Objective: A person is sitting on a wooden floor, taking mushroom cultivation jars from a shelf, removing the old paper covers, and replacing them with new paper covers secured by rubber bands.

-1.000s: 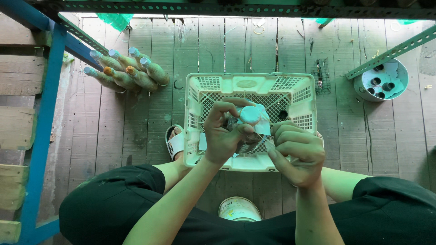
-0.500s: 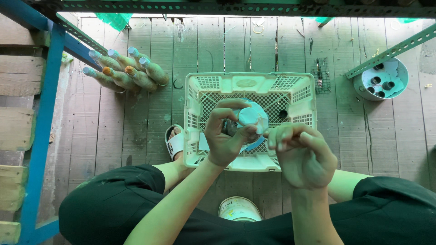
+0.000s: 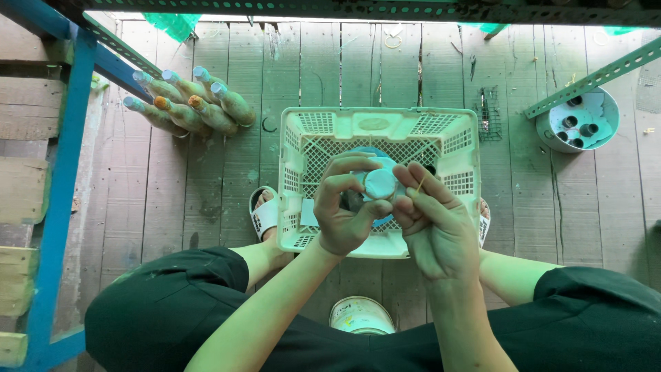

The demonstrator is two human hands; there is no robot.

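My left hand (image 3: 344,210) grips a bottle whose mouth is covered by a round white cap (image 3: 379,183), fingers curled around its neck. My right hand (image 3: 430,224) presses against the cap from the right, and a thin yellowish band (image 3: 419,184) shows by its fingers. Both hands are above a white perforated plastic basket (image 3: 385,124) on the wooden plank floor. A bit of blue shows under the cap inside the basket. The bottle's body is hidden by my hands.
Several capped bottles (image 3: 189,107) lie in a pile at the upper left. A round white tub (image 3: 577,120) with dark tubes stands at the upper right. A white bucket (image 3: 361,315) sits between my knees. A blue metal frame (image 3: 65,179) runs down the left.
My right hand has moved left and up against the capped bottle. My left hand has shifted its fingers around the cap.
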